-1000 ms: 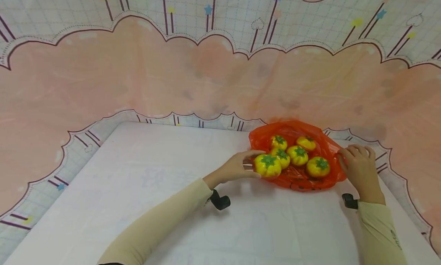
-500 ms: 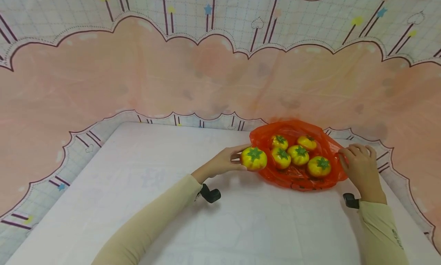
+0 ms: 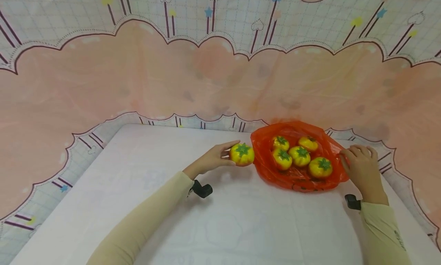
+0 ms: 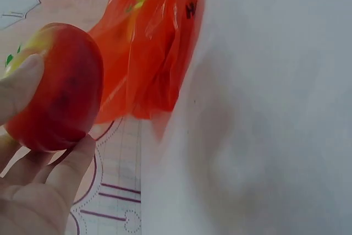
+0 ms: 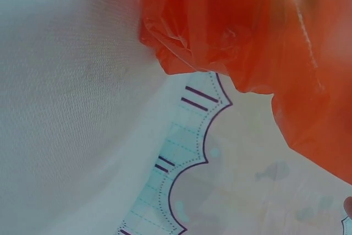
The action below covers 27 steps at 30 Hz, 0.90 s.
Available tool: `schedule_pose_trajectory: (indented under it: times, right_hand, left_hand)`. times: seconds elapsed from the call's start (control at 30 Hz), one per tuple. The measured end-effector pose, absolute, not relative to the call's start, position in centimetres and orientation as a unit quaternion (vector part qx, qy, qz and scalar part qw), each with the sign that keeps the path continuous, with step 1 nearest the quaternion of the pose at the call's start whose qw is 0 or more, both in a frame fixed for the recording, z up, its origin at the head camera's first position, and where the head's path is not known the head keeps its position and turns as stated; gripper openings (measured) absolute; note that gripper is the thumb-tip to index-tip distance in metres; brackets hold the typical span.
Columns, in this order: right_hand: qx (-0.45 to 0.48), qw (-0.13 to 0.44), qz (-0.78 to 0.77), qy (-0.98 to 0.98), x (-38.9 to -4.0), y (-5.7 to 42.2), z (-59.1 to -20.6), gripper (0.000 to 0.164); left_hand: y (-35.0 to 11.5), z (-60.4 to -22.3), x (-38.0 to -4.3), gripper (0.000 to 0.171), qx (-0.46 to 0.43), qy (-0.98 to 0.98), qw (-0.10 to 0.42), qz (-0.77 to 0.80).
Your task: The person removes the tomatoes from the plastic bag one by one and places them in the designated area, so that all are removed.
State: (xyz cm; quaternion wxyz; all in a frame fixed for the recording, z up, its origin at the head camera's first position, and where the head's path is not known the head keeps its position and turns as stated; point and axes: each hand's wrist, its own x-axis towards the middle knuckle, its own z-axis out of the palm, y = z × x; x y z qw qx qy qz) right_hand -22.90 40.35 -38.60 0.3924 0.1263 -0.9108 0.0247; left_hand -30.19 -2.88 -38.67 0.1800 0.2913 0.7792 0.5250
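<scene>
My left hand (image 3: 209,159) holds a tomato-like fruit (image 3: 242,154) between thumb and fingers, just left of the bag and above the table. It is yellow with a green star-shaped leafy top; the left wrist view shows the deep red underside of this fruit (image 4: 71,92). My right hand (image 3: 363,175) grips the right rim of an open red plastic bag (image 3: 296,128). Several similar yellow fruits (image 3: 320,167) lie inside the bag. In the right wrist view the bag (image 5: 220,31) fills the upper right, and only a fingertip (image 5: 348,207) shows at the edge.
The white-covered table (image 3: 220,219) spreads in front and to the left of the bag. A patterned pink and white cloth (image 3: 193,77) hangs behind the table and shows along its sides. Each wrist wears a black camera mount (image 3: 202,189).
My left hand has lifted the fruit out over the bag's left rim and carried it leftward. The right hand has stayed at the bag's right rim.
</scene>
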Motion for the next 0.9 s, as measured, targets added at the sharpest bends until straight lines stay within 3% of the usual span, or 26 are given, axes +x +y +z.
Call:
schedule_pose_trajectory:
  times: [0.9]
  right_hand:
    - [0.113, 0.368, 0.009, -0.923, -22.9, 40.3, -38.8, 0.024]
  left_hand:
    - [-5.4, -41.1, -34.7, 0.070, 0.249, 0.797, 0.159, 0.527]
